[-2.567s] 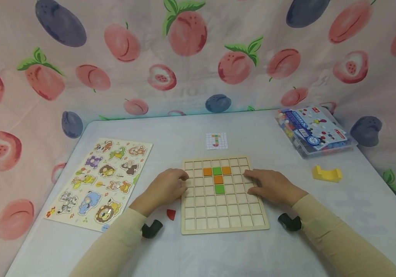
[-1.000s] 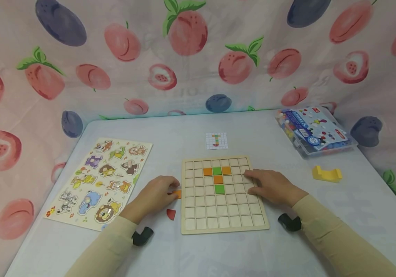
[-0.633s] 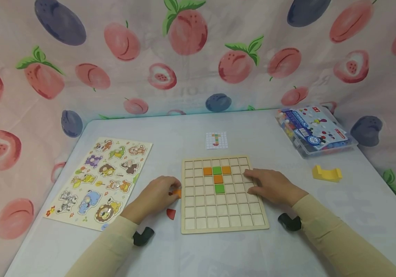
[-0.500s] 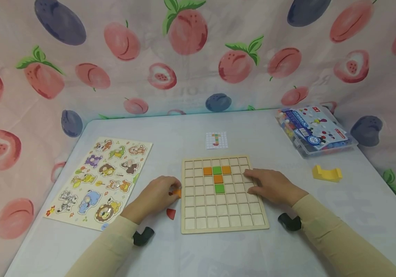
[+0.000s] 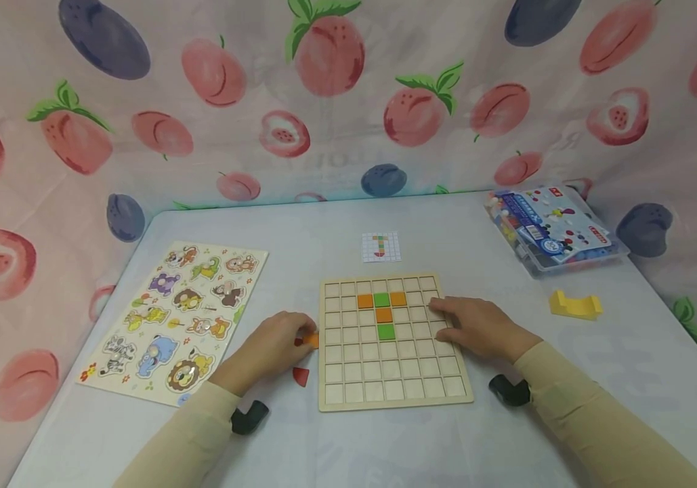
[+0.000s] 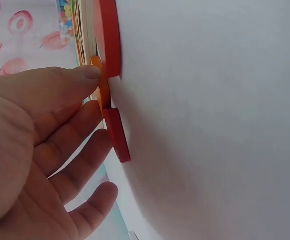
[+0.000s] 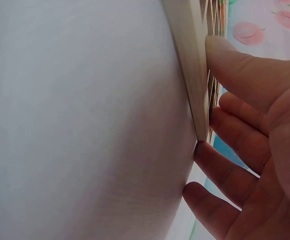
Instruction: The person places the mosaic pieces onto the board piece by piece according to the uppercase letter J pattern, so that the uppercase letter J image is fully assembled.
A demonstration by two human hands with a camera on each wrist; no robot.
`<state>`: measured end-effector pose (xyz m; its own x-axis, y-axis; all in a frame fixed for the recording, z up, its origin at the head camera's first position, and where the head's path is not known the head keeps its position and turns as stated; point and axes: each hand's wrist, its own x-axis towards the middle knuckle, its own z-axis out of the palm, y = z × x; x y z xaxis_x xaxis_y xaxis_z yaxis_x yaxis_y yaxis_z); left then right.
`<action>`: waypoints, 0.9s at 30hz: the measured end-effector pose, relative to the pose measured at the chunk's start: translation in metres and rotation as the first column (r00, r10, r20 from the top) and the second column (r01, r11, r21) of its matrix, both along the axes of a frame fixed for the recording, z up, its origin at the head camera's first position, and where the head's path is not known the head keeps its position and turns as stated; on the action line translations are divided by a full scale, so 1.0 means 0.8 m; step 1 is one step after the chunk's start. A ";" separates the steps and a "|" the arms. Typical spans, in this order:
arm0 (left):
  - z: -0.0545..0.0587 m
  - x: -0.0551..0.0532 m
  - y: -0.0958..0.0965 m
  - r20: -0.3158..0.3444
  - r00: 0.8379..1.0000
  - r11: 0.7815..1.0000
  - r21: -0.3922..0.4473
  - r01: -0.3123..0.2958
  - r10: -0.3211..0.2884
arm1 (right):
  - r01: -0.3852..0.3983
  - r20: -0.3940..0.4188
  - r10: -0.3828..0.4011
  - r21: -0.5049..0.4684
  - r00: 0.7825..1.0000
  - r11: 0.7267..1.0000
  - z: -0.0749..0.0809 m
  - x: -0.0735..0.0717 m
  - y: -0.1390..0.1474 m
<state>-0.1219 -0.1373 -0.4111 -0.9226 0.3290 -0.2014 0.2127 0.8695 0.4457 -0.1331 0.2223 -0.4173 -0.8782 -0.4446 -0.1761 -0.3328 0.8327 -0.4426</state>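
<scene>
At the left side of the wooden grid board [image 5: 397, 391], my left hand [image 5: 275, 342] pinches an orange tile [image 5: 311, 340] between thumb and fingertips, low at the table. Two red pieces lie beside that tile in the left wrist view: a nearer red piece [image 6: 110, 40] and a farther red piece [image 6: 117, 135] by the fingers. From above, a red quarter-round piece [image 5: 301, 377] shows below the hand. Orange and green tiles, including a green tile [image 5: 387, 331], form a T in the board. My right hand [image 5: 482, 327] rests on the board's right edge, fingers relaxed, thumb touching the frame [image 7: 197, 75].
Behind the board lies a small pattern card [image 5: 381, 247]. An animal puzzle board [image 5: 174, 315] is on the left. At the right are a clear plastic box [image 5: 555, 230] of colourful parts and a yellow U-shaped block [image 5: 576, 306]. A fruit-print cloth [image 5: 336, 163] hangs behind the table.
My left hand has moved left off the board's edge and slightly down, to the orange tile beside the board. In the last second it barely shifts. My right hand stays at the board's right edge.
</scene>
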 end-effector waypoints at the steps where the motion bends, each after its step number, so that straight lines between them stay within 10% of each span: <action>1: 0.000 0.000 -0.001 0.005 1.000 1.000 0.000 -0.004 0.004 | 0.000 -0.001 0.000 0.000 1.000 1.000 0.000 0.000 0.000; 27: 0.001 -0.001 -0.008 -0.084 0.996 1.000 -0.018 0.019 -0.020 | 0.002 0.004 -0.002 -0.004 1.000 1.000 0.000 0.000 -0.001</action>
